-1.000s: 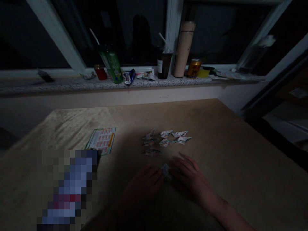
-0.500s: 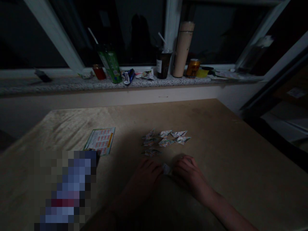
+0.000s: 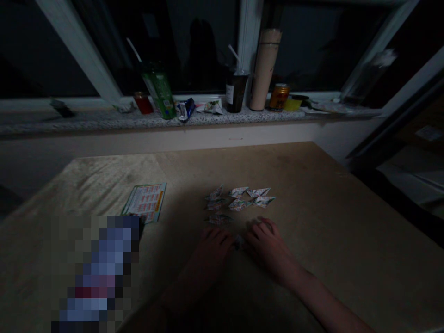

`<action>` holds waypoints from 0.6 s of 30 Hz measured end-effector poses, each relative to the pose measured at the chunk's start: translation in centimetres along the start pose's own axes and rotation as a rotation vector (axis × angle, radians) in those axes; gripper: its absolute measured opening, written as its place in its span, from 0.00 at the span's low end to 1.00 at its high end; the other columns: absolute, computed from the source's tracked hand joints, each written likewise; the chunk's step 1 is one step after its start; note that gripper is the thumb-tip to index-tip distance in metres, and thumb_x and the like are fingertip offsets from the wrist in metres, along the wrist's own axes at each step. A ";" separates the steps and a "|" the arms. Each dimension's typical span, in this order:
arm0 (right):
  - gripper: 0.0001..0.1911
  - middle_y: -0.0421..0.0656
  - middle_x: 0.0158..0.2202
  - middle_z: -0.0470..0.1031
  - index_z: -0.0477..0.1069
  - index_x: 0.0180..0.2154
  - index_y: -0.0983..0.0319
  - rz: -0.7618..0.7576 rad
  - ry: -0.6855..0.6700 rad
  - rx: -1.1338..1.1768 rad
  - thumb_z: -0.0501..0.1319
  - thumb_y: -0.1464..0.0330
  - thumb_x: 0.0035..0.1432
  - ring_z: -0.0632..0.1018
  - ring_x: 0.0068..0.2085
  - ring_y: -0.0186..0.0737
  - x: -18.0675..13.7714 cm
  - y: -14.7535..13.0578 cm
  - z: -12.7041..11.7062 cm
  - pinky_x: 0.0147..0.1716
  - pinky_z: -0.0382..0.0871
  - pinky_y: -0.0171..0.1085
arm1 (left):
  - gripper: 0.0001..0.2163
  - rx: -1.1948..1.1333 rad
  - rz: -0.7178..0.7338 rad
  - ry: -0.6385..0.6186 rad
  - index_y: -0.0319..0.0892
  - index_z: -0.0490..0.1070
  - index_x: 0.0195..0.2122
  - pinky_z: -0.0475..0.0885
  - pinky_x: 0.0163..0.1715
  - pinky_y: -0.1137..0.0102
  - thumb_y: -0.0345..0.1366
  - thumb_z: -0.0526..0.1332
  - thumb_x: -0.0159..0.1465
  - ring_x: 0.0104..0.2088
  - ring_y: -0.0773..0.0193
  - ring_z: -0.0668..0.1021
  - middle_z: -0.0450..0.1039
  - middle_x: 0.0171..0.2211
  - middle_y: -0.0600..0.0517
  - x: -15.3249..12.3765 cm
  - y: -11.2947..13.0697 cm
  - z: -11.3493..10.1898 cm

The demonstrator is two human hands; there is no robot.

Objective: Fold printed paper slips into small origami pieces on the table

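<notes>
A small piece of folded paper (image 3: 238,241) lies low over the table between my hands, mostly covered by fingers and dim. My left hand (image 3: 215,243) is closed at its left side, palm down with fingers curled. From the other side my right hand (image 3: 265,238) closes on it, knuckles up; the fingertips of both hands are hard to make out in the shadow. Just beyond are several folded paper shapes (image 3: 239,203) with pointed ends, printed with coloured marks, standing in loose rows. One more folded shape (image 3: 218,218) sits right in front of my left hand.
On the brown table (image 3: 329,222) at left lies a printed card (image 3: 147,201) beside a blurred-out object (image 3: 104,263). Along the stone windowsill (image 3: 201,119) stand a green bottle (image 3: 161,95), a dark cup with straw (image 3: 236,92), a tall flask (image 3: 265,69) and an orange can (image 3: 278,97).
My right hand has shifted slightly left and away from me, closer to my left hand. Less of the paper between them shows. The other folded shapes stay put.
</notes>
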State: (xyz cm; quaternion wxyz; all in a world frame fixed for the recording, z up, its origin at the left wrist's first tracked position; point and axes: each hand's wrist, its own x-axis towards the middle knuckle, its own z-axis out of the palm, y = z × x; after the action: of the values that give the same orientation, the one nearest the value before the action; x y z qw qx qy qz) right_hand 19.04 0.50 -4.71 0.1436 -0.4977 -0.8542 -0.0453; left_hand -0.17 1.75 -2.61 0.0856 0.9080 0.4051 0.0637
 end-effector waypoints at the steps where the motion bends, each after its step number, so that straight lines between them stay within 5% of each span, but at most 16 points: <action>1: 0.03 0.42 0.38 0.70 0.68 0.35 0.58 -0.003 -0.002 -0.003 0.59 0.66 0.59 0.69 0.44 0.43 0.0 0.0 0.1 0.53 0.53 0.47 | 0.09 -0.013 -0.010 0.001 0.43 0.68 0.44 0.60 0.47 0.63 0.28 0.51 0.66 0.44 0.62 0.71 0.72 0.43 0.53 -0.1 0.1 -0.2; 9: 0.01 0.42 0.36 0.70 0.69 0.34 0.57 0.008 -0.009 0.011 0.60 0.67 0.58 0.69 0.43 0.44 0.4 -0.1 0.2 0.52 0.53 0.48 | 0.10 -0.068 -0.124 0.108 0.43 0.68 0.43 0.61 0.48 0.58 0.40 0.54 0.65 0.47 0.55 0.66 0.66 0.45 0.48 -0.8 0.8 -0.9; 18: 0.01 0.45 0.41 0.70 0.69 0.35 0.58 0.043 -0.008 -0.044 0.59 0.69 0.59 0.69 0.44 0.45 0.7 -0.3 0.8 0.49 0.55 0.47 | 0.10 -0.011 -0.225 0.053 0.43 0.70 0.40 0.62 0.45 0.58 0.34 0.49 0.67 0.45 0.57 0.68 0.67 0.43 0.48 0.2 1.1 -0.4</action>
State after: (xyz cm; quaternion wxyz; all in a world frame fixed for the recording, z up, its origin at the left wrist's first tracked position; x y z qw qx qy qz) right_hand 18.27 1.07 -5.23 0.1301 -0.5192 -0.8426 -0.0589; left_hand 0.65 1.25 -1.98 0.0863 0.8545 0.5060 0.0798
